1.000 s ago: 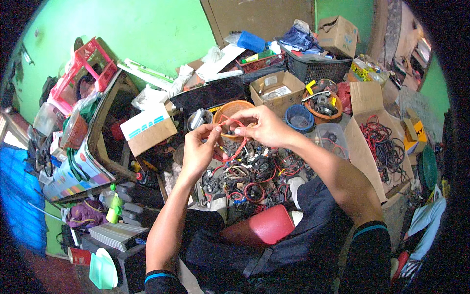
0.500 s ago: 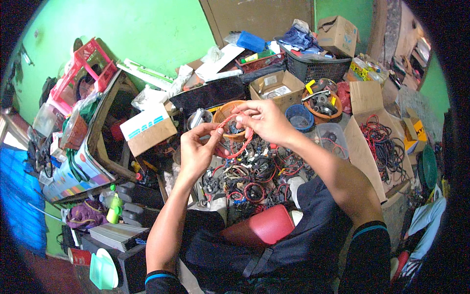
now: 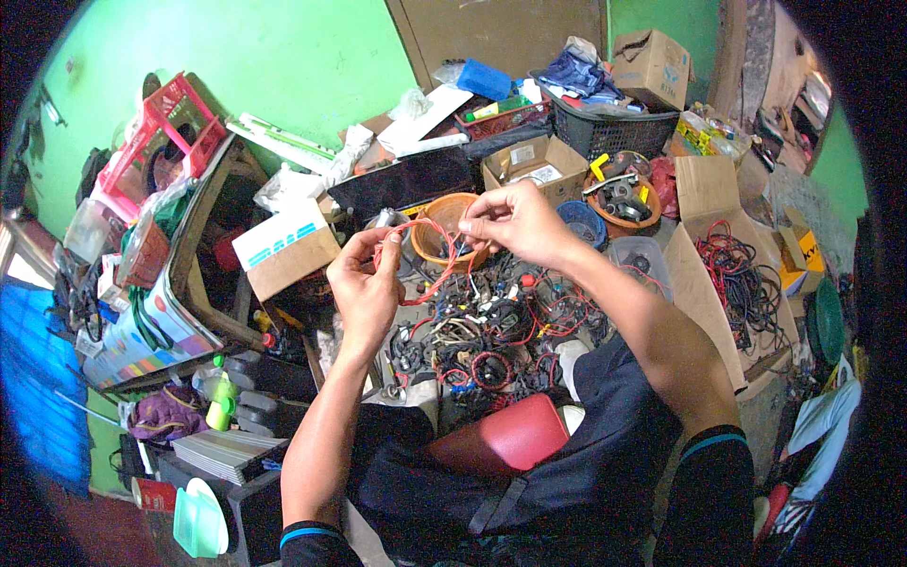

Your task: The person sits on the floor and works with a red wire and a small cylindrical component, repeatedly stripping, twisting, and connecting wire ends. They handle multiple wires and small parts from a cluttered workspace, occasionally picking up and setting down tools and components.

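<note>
A loop of red wire [image 3: 442, 279] is held in the air between my hands. My left hand [image 3: 367, 288] is closed on its left side. My right hand [image 3: 515, 227] pinches the wire farther right and slightly higher. Behind the loop sits an orange plastic bowl [image 3: 444, 203], partly covered by my fingers. Below my hands lies a heap of tangled cables, connectors and small dark parts [image 3: 496, 331]. A red, smooth object [image 3: 505, 439] rests on my dark-clothed lap, between my forearms.
Cardboard boxes [image 3: 288, 255], a blue tub [image 3: 584, 219], an orange tub of parts [image 3: 624, 198] and a dark basket [image 3: 614, 137] surround the heap. A carton of red and black cables [image 3: 732, 283] is at right. A cluttered wooden frame [image 3: 203, 227] stands at left, before green walls [image 3: 274, 66].
My left hand has moved left and my right hand has risen and shifted right, so they are farther apart. The red wire loop between them has opened out and shifted left.
</note>
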`<state>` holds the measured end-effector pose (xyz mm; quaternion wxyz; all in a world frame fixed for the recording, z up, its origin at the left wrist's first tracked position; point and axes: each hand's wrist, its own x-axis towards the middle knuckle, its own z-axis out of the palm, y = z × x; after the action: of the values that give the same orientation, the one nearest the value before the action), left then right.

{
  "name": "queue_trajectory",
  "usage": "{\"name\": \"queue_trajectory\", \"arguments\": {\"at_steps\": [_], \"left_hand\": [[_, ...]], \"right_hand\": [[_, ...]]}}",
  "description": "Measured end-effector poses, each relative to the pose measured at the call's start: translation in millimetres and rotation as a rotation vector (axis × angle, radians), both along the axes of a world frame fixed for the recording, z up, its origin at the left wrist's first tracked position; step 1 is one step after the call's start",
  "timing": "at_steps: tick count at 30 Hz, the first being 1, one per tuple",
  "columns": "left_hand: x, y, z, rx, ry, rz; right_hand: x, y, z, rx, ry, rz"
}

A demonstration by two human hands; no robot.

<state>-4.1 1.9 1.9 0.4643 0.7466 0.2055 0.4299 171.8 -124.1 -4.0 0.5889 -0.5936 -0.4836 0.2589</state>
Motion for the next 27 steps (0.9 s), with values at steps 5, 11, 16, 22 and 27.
{"name": "queue_trajectory", "arguments": {"at_steps": [5,11,16,22,27], "left_hand": [[0,0,0,0.006,0.001,-0.008],[-5,4,4,-0.029,-0.006,0.056],[-5,12,8,-0.163,-0.064,0.067],[-8,20,8,-0.145,0.013,0.071],[-7,22,-3,0.045,0.07,0.016]], "right_hand": [[-18,3,2,0.37,-0.49,-0.308],[-19,-5,9,0.113,-0.433,0.033],[-21,-3,5,0.241,-0.35,0.073],[-27,-8,8,0.104,-0.348,0.373],[-28,-9,12,0.012,-0.464,0.14]]}}
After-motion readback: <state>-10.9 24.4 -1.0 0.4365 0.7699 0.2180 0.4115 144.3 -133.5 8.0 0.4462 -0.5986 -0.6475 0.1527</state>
